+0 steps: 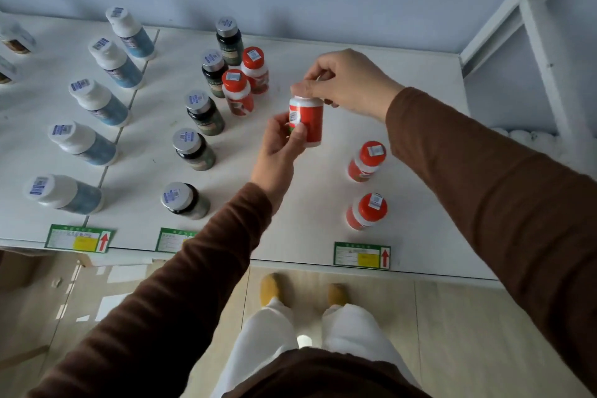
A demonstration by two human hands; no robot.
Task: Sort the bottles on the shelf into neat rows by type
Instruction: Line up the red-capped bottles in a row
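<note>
Dim, cool, even daylight, soft shadows behind the bottles (200, 113), wide-angle bowing at the shelf (420, 126) edges, slight softness throughout, no glare

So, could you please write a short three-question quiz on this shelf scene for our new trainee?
1. True or false: the left hand and the right hand both hold the red bottle.
2. How many red-capped bottles stand in the right-hand row above the label?
3. Which row is longest? A blue bottles B dark bottles C the same

Key: 1 true; 2 two; 3 C, five each.
</note>
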